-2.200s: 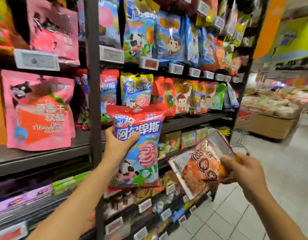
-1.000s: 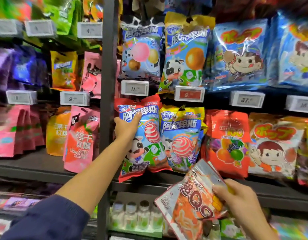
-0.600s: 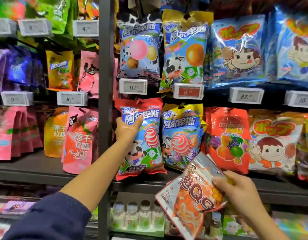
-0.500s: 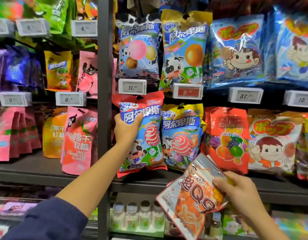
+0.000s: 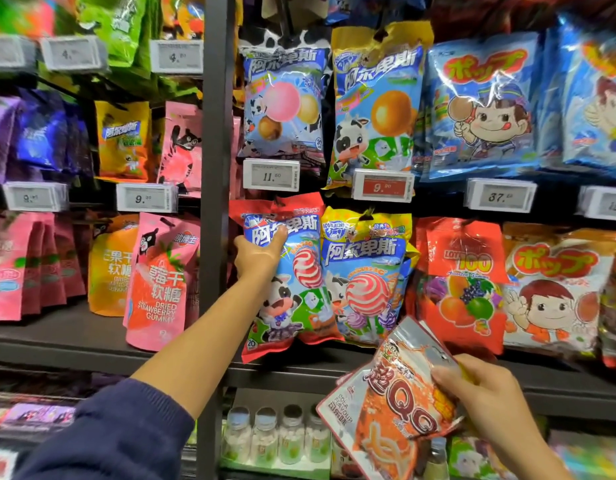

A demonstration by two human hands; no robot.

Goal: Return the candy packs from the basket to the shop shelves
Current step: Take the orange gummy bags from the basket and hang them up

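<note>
The left hand (image 5: 257, 253) grips the upper left edge of a red-topped blue lollipop candy pack with a cartoon cow (image 5: 288, 278), thumb across its front and the other fingers hidden behind the pack. The pack is held up at the left end of the middle dark metal shelf (image 5: 74, 344), its top just under the white price tag reading 11 (image 5: 271, 174) and its right edge overlapping a yellow-topped lollipop pack of the same brand (image 5: 365, 271). Whether its top hangs on a peg cannot be told; its bottom corner dips past the shelf lip. The dark upright post (image 5: 214, 168) stands just left of the hand, leaving only a narrow gap.

The right hand (image 5: 486, 407) holds an orange and silver cola-flavour gummy pouch (image 5: 396, 410) by its right edge, fingers curled round it, lower and nearer the camera, apart from the shelves. The pouch covers part of the row of small clear bottles (image 5: 265, 438) below. The far left packs are blurred, and the blue packs at right are cut off by the frame
</note>
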